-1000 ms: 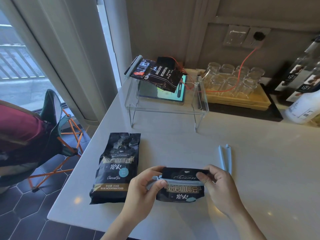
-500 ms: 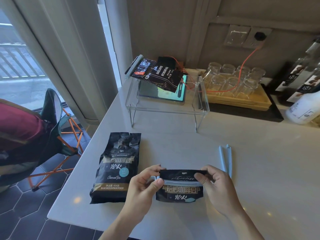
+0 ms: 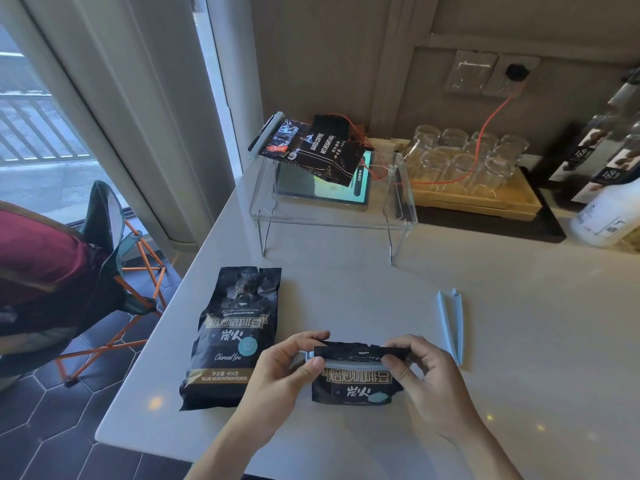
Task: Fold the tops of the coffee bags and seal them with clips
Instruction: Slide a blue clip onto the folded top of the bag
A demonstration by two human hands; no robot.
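Note:
A black coffee bag (image 3: 356, 382) with its top folded over lies near the table's front edge. A pale blue clip (image 3: 346, 362) runs across the fold. My left hand (image 3: 280, 372) pinches the clip's left end and the fold. My right hand (image 3: 420, 372) pinches the right end. A second black coffee bag (image 3: 233, 336) lies flat and unfolded to the left. Another pale blue clip (image 3: 452, 323) lies open on the table to the right. On a clear stand (image 3: 332, 220) at the back rest two more dark bags (image 3: 311, 148), one with a clip (image 3: 265, 138) on its end.
A lit tablet (image 3: 360, 192) lies under the clear stand. Several upturned glasses sit in a wooden tray (image 3: 485, 202) at the back right, with an orange cable (image 3: 485, 133) to a wall socket. Bottles (image 3: 606, 209) stand far right. A folding chair (image 3: 104, 244) is off the table's left edge.
Both hands have shifted slightly on the folded bag, and the fold with the clip now sits a little lower and flatter. The other bags and the spare clip have not moved.

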